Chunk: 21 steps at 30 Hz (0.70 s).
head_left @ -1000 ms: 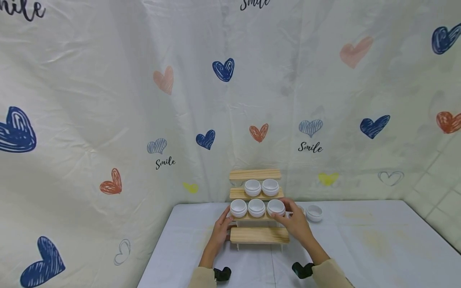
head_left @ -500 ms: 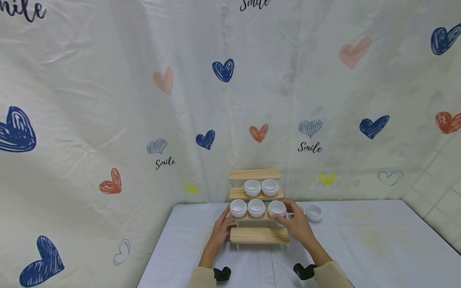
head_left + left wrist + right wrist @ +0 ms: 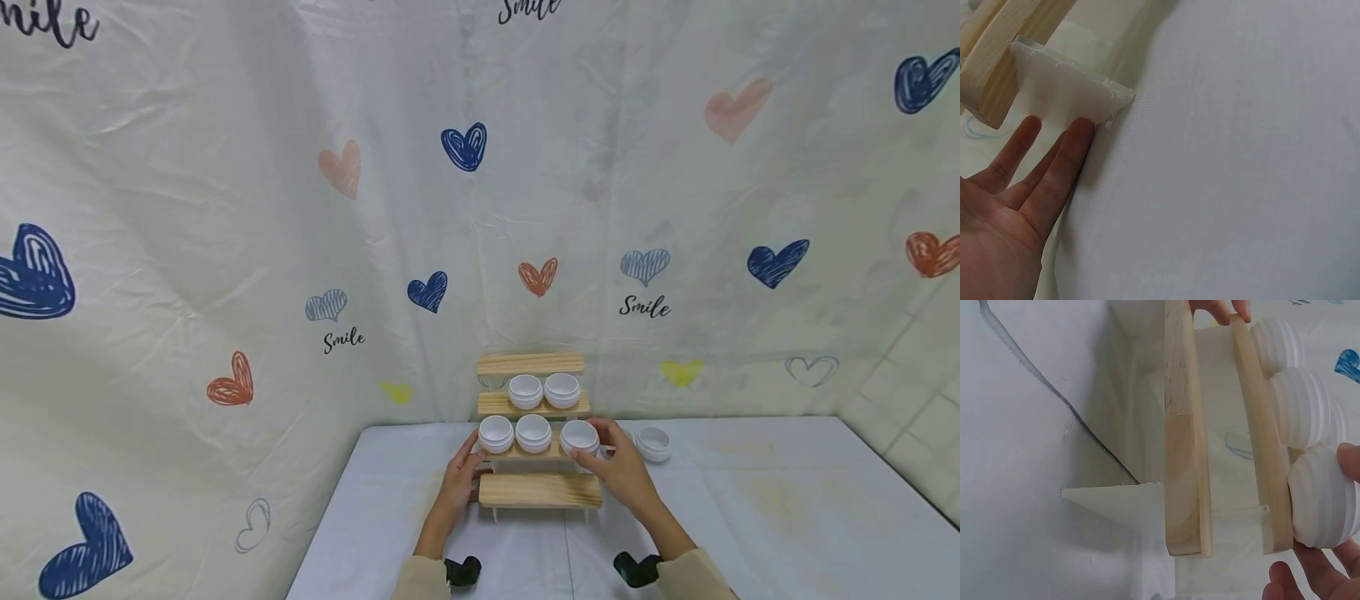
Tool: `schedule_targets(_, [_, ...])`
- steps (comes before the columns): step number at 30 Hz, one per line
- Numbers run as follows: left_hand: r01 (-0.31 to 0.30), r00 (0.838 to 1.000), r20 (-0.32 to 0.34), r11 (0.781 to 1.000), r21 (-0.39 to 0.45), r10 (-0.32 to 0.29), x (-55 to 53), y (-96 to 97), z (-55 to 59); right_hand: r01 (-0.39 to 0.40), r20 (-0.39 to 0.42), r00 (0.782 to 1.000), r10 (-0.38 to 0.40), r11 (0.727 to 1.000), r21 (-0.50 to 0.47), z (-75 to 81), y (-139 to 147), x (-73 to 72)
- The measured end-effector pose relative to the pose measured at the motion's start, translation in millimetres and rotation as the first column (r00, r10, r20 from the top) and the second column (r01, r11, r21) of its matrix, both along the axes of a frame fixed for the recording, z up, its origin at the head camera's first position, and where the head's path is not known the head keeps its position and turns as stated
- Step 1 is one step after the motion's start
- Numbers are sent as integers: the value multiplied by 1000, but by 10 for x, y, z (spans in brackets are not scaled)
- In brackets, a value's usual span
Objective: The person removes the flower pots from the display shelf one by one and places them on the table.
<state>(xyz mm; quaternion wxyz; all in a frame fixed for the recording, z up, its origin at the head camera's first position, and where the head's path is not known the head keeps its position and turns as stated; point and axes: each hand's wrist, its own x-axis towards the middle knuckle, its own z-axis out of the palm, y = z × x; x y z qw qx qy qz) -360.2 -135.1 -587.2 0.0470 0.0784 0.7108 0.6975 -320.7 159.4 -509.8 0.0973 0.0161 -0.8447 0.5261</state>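
Observation:
A tiered wooden stand (image 3: pixel 541 491) with clear side panels (image 3: pixel 1063 81) stands on the white-covered table. On its second shelf from the front are three small white round jars, one at the left (image 3: pixel 497 433), one in the middle (image 3: pixel 533 432) and one at the right (image 3: pixel 579 436). My right hand (image 3: pixel 624 472) holds the right jar between thumb and fingers, by the shelf's end. My left hand (image 3: pixel 455 483) rests against the stand's left side, its fingers (image 3: pixel 1060 169) straight beside the panel. Two more jars (image 3: pixel 525 391) sit one shelf higher.
To the right of the stand, a white jar (image 3: pixel 654 444) is on the table (image 3: pixel 750 500), with another partly hidden behind my right hand. The top shelf (image 3: pixel 531 364) is close to the heart-printed cloth (image 3: pixel 570 200) behind.
My right hand has slid the right jar slightly rightward, widening the gap to the middle jar. The left hand and the stand have stayed in place.

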Motion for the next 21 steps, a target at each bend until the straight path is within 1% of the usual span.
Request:
schedule_targets(10, [-13,1000,26,1000,-8,13,5,18,11,-1,28,1000,2,999,-39,21,24,44])
schedule_targets(21, [-14,1000,21,1000,-2,14,12,20,21,4,9,1000,-3,999,-37,29,57,128])
